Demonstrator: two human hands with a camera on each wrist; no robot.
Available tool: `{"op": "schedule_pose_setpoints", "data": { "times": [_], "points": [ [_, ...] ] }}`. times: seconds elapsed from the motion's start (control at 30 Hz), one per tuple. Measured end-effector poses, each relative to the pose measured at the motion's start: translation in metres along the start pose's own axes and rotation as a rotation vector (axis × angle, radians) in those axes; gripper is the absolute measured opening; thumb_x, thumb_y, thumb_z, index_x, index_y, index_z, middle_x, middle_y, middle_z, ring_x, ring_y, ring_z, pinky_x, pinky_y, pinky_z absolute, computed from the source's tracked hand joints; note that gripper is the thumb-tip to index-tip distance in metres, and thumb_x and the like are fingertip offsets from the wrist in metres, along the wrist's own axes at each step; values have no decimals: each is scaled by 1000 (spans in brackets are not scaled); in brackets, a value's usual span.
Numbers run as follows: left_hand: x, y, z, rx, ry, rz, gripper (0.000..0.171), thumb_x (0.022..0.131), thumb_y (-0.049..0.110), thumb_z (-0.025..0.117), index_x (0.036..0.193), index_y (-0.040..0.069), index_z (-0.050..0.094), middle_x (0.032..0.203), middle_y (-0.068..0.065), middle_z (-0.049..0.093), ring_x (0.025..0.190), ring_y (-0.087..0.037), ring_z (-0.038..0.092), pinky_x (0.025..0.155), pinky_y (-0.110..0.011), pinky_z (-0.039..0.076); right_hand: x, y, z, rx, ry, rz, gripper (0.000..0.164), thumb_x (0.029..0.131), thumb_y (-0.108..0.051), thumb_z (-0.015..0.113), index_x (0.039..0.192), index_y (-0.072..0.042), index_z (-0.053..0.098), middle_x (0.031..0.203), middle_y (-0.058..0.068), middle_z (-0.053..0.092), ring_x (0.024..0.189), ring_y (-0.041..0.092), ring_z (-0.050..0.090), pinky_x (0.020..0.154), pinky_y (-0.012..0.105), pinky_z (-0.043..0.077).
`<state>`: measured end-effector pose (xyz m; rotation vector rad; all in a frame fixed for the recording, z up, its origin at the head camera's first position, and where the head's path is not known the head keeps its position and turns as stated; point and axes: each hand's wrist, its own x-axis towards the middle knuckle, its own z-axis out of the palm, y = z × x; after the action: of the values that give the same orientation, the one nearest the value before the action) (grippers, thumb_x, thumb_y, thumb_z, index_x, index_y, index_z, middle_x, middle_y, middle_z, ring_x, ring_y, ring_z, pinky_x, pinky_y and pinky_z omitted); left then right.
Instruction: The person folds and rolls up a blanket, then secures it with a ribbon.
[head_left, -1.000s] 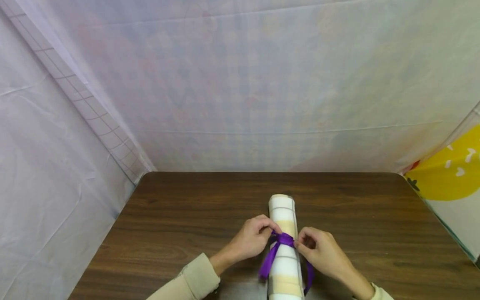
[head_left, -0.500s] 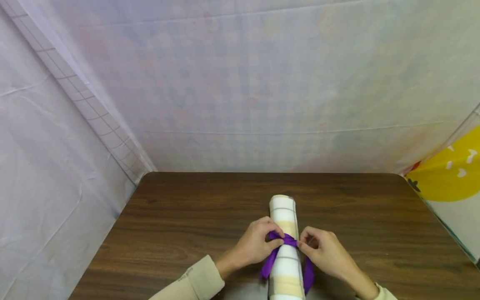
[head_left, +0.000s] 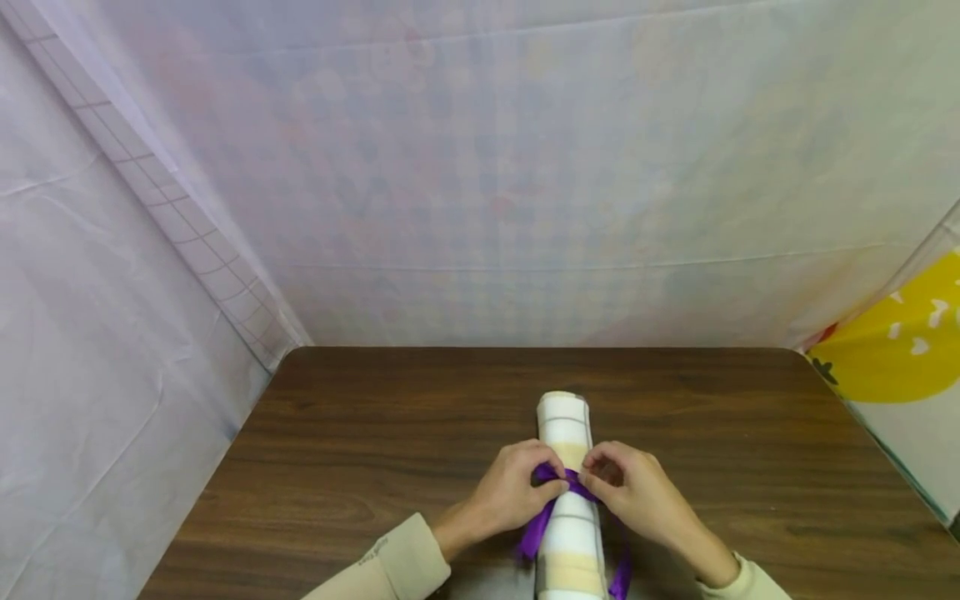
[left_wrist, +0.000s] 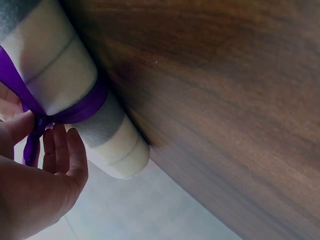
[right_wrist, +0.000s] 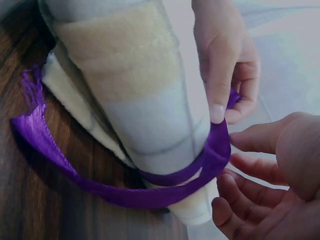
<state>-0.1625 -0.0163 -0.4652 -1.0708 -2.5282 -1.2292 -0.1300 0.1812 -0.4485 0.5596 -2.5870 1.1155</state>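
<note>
A rolled-up fuzzy cloth [head_left: 570, 533], white and cream with thin grey lines, lies lengthwise on the table. A purple ribbon [right_wrist: 150, 196] circles it, crossing on top; one tail hangs to each side, and the right one has a frayed end. My left hand [head_left: 513, 487] pinches the ribbon near its knot [left_wrist: 39, 122], thumb against fingers. From the other side, my right hand [head_left: 637, 492] has its curled thumb and index finger on the ribbon close to the left fingertips. In the right wrist view, its fingertips [right_wrist: 239, 140] touch the ribbon's edge.
The dark wood-grain table [head_left: 360, 417] stretches out on both sides of the roll. Pale patterned sheeting [head_left: 480, 208] hangs behind it, with a white sheet [head_left: 97, 333] at the left. A yellow printed shape [head_left: 900, 350] shows on the right.
My right hand has shifted left and slightly away from me, onto the top of the roll beside my left fingertips. My left hand has moved slightly right. The right ribbon tail shifted lower.
</note>
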Motion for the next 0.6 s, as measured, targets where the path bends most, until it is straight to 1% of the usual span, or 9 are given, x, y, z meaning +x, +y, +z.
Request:
{"op": "schedule_pose_setpoints", "data": {
  "times": [0.1, 0.2, 0.37, 0.47, 0.6],
  "points": [
    [1, 1, 0, -9, 6, -3, 10, 79, 18, 74, 83, 16, 65, 89, 8, 64, 83, 2, 57, 75, -12, 46, 1, 1, 4, -9, 1, -16, 20, 73, -3, 76, 87, -11, 64, 77, -6, 61, 62, 0, 53, 54, 20, 47],
    [1, 2, 0, -7, 12, -9, 10, 79, 17, 74, 82, 17, 64, 87, 8, 65, 81, 2, 57, 74, -12, 45, 2, 0, 7, -32, 1, -38, 22, 71, -2, 77, 89, -9, 67, 76, -7, 58, 61, -1, 50, 52, 19, 45],
    [1, 3, 0, 3, 29, -20, 10, 78, 17, 74, 82, 17, 65, 85, 8, 66, 79, 2, 58, 72, -11, 45, 4, -2, 9, -67, 17, -41, 19, 70, 1, 76, 80, -14, 69, 70, -12, 51, 58, -3, 44, 49, 18, 41],
    [2, 4, 1, 14, 40, -20, 10, 78, 17, 74, 82, 17, 65, 85, 8, 66, 79, 3, 58, 72, -11, 45, 5, -4, 9, -64, 13, -19, 20, 73, 1, 74, 76, -18, 66, 68, -12, 49, 57, -2, 43, 49, 18, 39],
    [2, 4, 3, 28, 55, -13, 11, 78, 16, 75, 82, 17, 64, 85, 8, 66, 80, 3, 58, 73, -11, 45, 6, -8, 9, -26, -11, 33, 19, 77, -1, 71, 77, -18, 62, 66, -11, 49, 56, 0, 43, 48, 20, 39]
  ]
}}
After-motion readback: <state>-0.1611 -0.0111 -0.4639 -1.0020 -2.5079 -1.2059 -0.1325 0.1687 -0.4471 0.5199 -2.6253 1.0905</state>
